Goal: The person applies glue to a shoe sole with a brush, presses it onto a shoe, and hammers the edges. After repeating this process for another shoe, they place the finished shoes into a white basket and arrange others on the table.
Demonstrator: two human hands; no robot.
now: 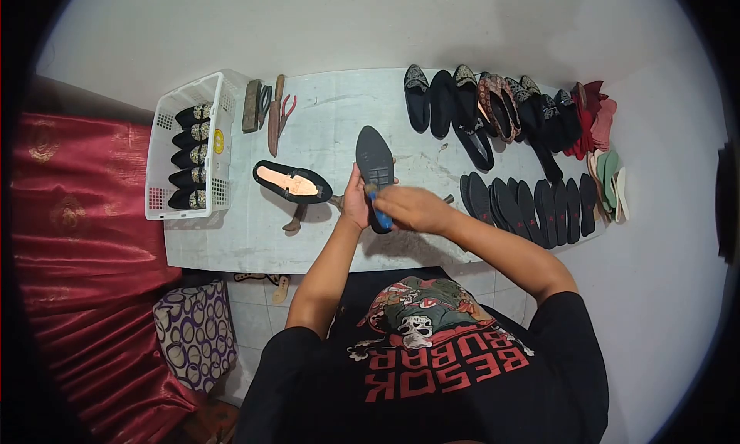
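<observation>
Near the table's middle, my left hand (pixel 355 200) holds a black shoe sole (pixel 374 153) upright, its fingers partly behind it. My right hand (pixel 414 209) is closed around a blue-handled brush (pixel 381 215), whose tip touches the lower half of the sole. Left of my hands, a black shoe upper with a pale inside (pixel 293 182) rests on a metal shoe stand (pixel 295 216).
A white basket (pixel 220 155) of black shoes stands at the left, beside a block (pixel 250 106), a knife (pixel 274 124) and red pliers (pixel 286 112). Finished-looking shoes (pixel 417 101), black soles (pixel 546 213) and red fabric pieces (pixel 603 124) lie at the right.
</observation>
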